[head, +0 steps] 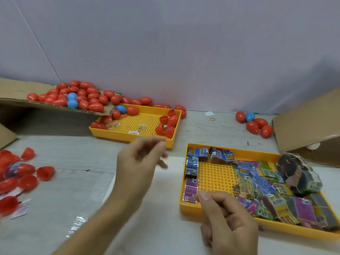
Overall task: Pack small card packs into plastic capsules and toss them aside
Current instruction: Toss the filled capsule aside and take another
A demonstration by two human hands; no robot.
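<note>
Purple card pack (190,190), touching right fingers (203,196) (thumb)

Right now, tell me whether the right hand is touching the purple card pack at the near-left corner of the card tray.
Touching. The head view shows the right hand with its thumb tip against the purple card pack in the card tray.

Card packs (261,183) fill the near tray (217,174). Behind it and to its left sits a second tray (128,133) holding capsules (168,123); more capsules lie on a cardboard flap (11,92) farther left. A box (309,126) stands behind the near tray, to its right.
</note>
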